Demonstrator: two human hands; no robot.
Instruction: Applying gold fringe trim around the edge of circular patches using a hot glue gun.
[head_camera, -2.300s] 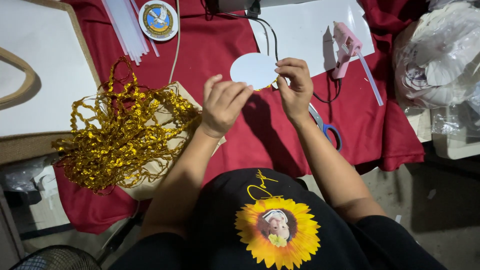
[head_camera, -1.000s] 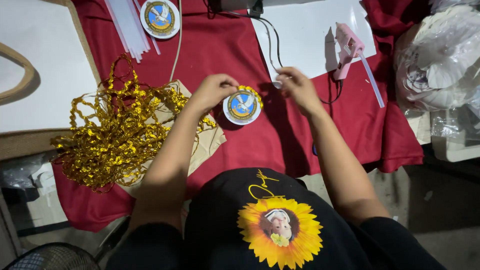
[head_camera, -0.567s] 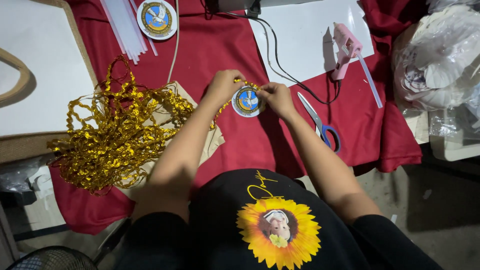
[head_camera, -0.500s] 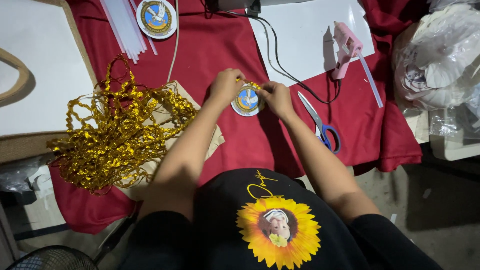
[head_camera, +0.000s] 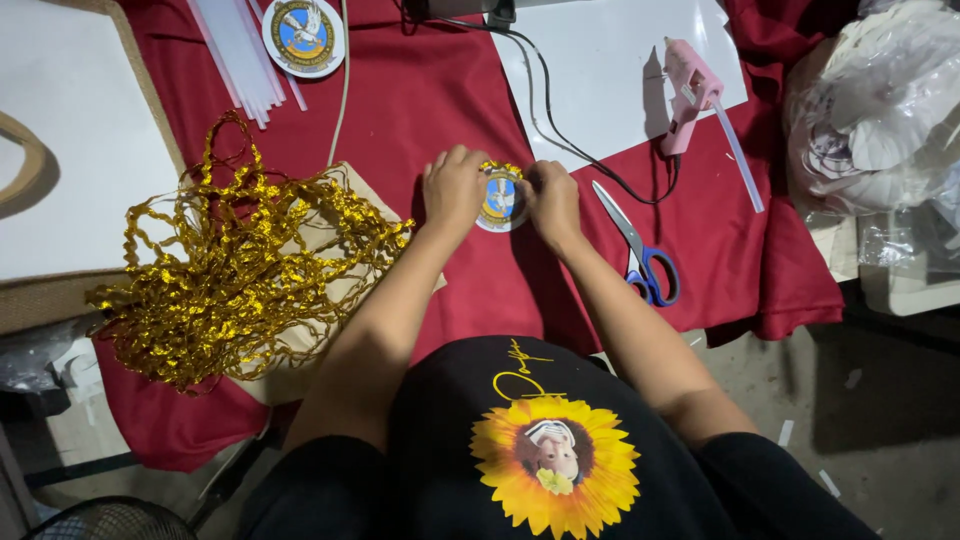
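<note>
From the head view, your left hand (head_camera: 452, 188) and right hand (head_camera: 553, 200) pinch the round blue badge (head_camera: 500, 198) by its edges, flat on the red-draped surface (head_camera: 420, 90). It looks light, thin and bendable, so grip the rim, where gold trim (head_camera: 240, 270) runs. A matching round badge (head_camera: 303, 33) lies at the far edge; clear plastic bags (head_camera: 880, 110) sit right.

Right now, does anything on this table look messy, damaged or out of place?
Only the gold trim: it lies in a loose tangle left of both hands, spilling past the table's front edge. Scissors and glue gun lie flat.
</note>
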